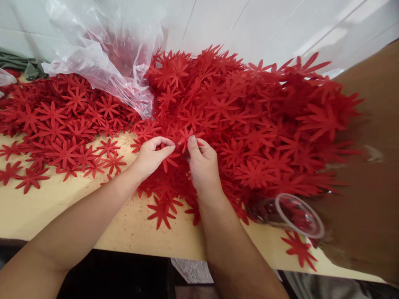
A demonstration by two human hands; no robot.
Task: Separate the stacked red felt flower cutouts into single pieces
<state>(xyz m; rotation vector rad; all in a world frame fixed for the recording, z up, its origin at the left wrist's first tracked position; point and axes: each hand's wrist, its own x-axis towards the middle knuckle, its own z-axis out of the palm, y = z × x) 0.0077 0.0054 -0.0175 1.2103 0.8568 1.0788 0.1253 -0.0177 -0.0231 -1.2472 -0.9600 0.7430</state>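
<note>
Pinching a red flower point(184, 136) between thumb and finger, the right hand point(204, 168) is near the left hand point(152, 157), whose grip I cannot tell. The flower is over the pile point(249, 124) on the surface point(140, 234).

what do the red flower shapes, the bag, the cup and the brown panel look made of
Red flower shapes: probably felt or similar fabric, matte, flat, cleanly cut; thin foam is possible.
Bag: thin plastic film, shiny, translucent and crinkled.
Cup: probably clear plastic, glossy, see-through with a pale rim.
Brown panel: likely cardboard, dull brown with scuffed patches.
</note>
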